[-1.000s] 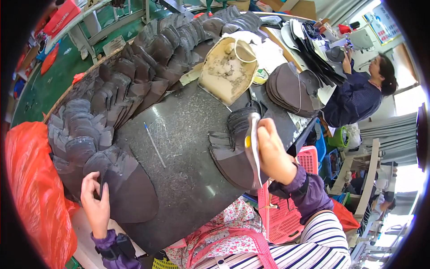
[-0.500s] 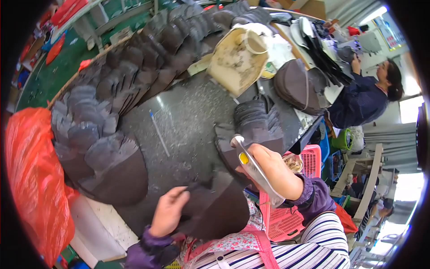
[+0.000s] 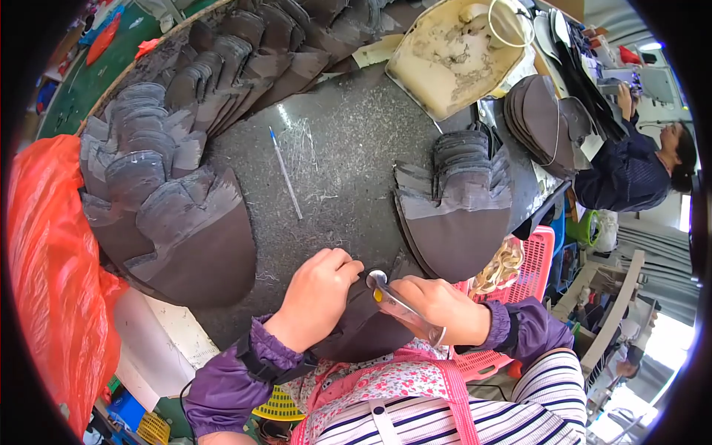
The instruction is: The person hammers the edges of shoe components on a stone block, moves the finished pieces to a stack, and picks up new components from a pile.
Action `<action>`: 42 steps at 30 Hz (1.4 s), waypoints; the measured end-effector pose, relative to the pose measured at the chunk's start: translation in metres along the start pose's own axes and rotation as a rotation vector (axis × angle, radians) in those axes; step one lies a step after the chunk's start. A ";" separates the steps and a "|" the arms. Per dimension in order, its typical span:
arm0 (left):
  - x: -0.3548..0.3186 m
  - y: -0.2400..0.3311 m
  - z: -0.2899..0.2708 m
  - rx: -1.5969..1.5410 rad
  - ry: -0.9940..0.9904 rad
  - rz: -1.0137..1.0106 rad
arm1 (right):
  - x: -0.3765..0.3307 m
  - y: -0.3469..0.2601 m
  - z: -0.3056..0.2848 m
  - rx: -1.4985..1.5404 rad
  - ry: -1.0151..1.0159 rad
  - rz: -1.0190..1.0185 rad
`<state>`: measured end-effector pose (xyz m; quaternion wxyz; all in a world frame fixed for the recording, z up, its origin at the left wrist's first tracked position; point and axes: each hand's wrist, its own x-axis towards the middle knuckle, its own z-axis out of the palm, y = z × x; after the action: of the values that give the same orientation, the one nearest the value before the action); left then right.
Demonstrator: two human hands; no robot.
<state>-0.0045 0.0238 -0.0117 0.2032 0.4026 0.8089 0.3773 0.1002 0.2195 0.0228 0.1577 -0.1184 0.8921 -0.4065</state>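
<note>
Head view, everything placed from the dark speckled table [image 3: 348,148].

Left hand [image 3: 315,289]: at the table's near edge, fingers curled and pressed down on a dark leather piece [image 3: 363,326], knuckles up, pinning it flat.

Right hand [image 3: 437,308]: just beside the left one, closed around a metal tool [image 3: 393,300] with a yellow band on its shaft; the rounded tip rests on the same piece, right by the left fingertips.

Leather piece: dark brown, curved, lying half over the table's near edge against the person's lap, under both hands.

Left pile [image 3: 178,193]: overlapping grey-brown cut pieces fanned along the table's left side and running on round its far rim.

Right stack [image 3: 460,200]: a second fan of the same pieces on the table's right side, near the right hand but apart from it.

Pen [image 3: 285,174]: thin, blue-capped, lying loose on the middle of the table.

Tub [image 3: 456,55]: cream, stained, at the table's far right corner.

Red bag [image 3: 52,259]: orange-red plastic, hanging off the table's left side.

Pink basket [image 3: 530,274]: below the table's right edge, beside the purple sleeve.

Co-worker [image 3: 630,167]: a person in dark blue, well beyond the table's right end, hands up at another bench.
</note>
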 end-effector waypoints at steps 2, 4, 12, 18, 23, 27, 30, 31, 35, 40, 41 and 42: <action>0.003 -0.007 -0.004 0.030 -0.045 0.070 | 0.000 0.001 0.000 -0.020 0.024 -0.043; 0.003 -0.013 -0.006 0.021 -0.047 0.108 | 0.001 0.000 -0.002 -0.008 0.023 -0.036; 0.008 -0.030 -0.015 0.176 -0.050 0.420 | 0.009 -0.005 -0.008 0.025 0.037 0.007; 0.006 -0.030 -0.016 0.318 -0.085 0.538 | 0.014 -0.003 -0.007 0.067 0.054 0.002; -0.005 -0.027 -0.006 0.081 0.032 0.274 | 0.015 -0.004 -0.006 0.025 0.003 0.002; -0.013 -0.022 -0.002 0.037 0.110 0.242 | 0.014 -0.003 -0.006 0.029 0.003 -0.015; -0.017 -0.016 0.002 0.180 0.123 0.315 | 0.016 -0.005 -0.010 0.009 -0.026 -0.016; -0.018 -0.014 0.003 0.180 0.124 0.311 | 0.017 -0.005 -0.011 0.010 -0.029 -0.018; -0.022 -0.008 0.003 0.278 0.086 0.329 | 0.021 -0.005 -0.012 0.022 -0.020 -0.037; -0.031 -0.011 0.010 0.090 0.212 0.130 | 0.026 -0.007 -0.011 -0.047 -0.084 -0.048; -0.033 -0.010 0.010 0.081 0.225 0.106 | 0.026 -0.006 -0.012 -0.076 -0.095 -0.078; -0.034 -0.010 0.011 0.072 0.237 0.082 | 0.026 -0.005 -0.012 -0.105 -0.106 -0.107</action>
<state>0.0175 -0.0031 -0.0253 0.0760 0.3952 0.8231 0.4007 0.0724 0.2155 0.0291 0.1765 -0.1956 0.8949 -0.3603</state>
